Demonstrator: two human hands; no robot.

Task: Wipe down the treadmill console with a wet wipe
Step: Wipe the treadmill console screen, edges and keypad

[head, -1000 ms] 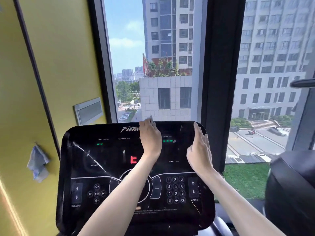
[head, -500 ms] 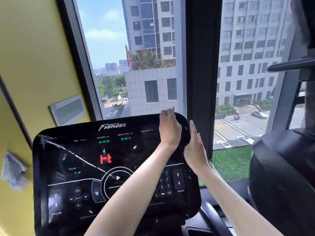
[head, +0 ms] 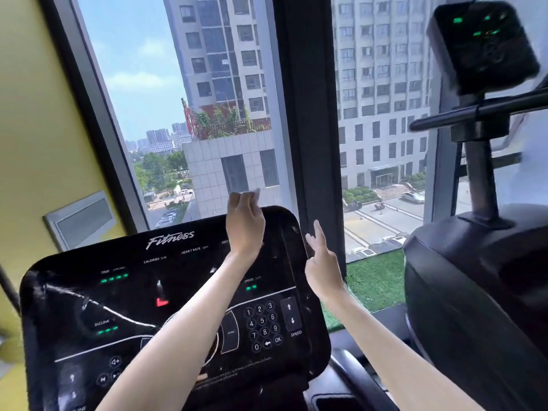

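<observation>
The black treadmill console (head: pixel 166 292) fills the lower left, with lit green and red readouts and a number keypad. My left hand (head: pixel 244 223) is raised at the console's top right corner, above its upper edge. Its fingers are pinched together, and a small pale scrap that looks like the wet wipe (head: pixel 256 191) shows at the fingertips. My right hand (head: pixel 320 262) is held upright just beside the console's right edge, fingers apart and holding nothing. Both forearms cross over the console face and hide part of the centre controls.
A thick dark window pillar (head: pixel 308 114) stands right behind the console. A second black machine (head: pixel 474 292) with its own console (head: pixel 480 46) crowds the right side. A yellow wall with a grey vent plate (head: pixel 80 218) is on the left. Green turf (head: pixel 373 280) lies below the window.
My left hand slid from the console's top middle to its top right corner and lifted off the surface. My right hand stayed beside the right edge. The view swung to the right.
</observation>
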